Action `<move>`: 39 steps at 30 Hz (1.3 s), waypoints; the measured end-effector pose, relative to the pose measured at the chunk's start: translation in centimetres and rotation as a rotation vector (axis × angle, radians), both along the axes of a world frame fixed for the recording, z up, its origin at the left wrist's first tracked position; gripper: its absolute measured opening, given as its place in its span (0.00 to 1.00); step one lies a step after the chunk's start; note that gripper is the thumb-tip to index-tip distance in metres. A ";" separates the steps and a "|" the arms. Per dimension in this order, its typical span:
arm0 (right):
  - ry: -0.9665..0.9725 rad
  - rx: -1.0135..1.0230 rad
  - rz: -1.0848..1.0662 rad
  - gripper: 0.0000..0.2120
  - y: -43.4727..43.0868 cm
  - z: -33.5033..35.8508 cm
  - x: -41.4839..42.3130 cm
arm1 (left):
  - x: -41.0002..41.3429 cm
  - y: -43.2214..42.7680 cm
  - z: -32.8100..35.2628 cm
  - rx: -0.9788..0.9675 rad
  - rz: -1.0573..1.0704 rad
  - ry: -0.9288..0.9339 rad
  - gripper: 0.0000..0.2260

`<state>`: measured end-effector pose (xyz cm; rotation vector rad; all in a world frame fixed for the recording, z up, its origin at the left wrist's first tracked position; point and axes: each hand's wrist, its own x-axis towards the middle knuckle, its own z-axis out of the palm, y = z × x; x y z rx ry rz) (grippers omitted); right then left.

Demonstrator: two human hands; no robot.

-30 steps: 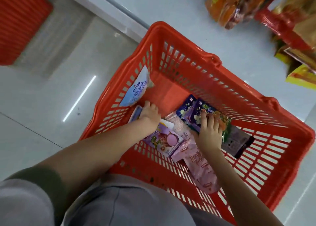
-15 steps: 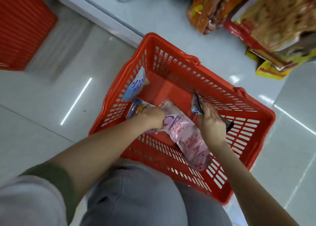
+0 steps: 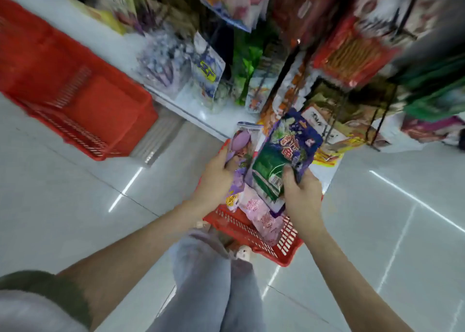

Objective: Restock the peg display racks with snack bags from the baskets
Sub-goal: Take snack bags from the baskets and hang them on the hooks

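Left hand [image 3: 217, 178] and right hand [image 3: 302, 193] have raised bags [image 3: 284, 153], half hiding basket [image 3: 242, 228].

Quantities in view: two red baskets, far basket [image 3: 75, 100] and near basket [image 3: 251, 233]; two hands, left hand [image 3: 216, 178] and right hand [image 3: 302, 193]; at least three loose snack bags, purple bag [image 3: 240, 143], blue-green bag [image 3: 284, 155], pink bag [image 3: 264, 218]; hanging bags [image 3: 352, 55] too blurred to count
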<state>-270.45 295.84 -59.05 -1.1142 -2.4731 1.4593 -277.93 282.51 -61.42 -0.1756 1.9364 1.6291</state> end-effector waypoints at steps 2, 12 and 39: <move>0.054 -0.004 0.039 0.09 -1.6 6.0 -1.6 | -0.8 -0.6 6.6 0.090 -0.053 -0.022 0.15; 0.152 -0.080 0.638 0.28 -7.5 28.0 -11.7 | -7.1 -5.8 30.3 0.378 -0.050 0.039 0.26; 0.412 -0.076 0.324 0.41 -25.0 40.8 -33.5 | -33.3 -27.4 43.3 0.371 0.006 0.161 0.21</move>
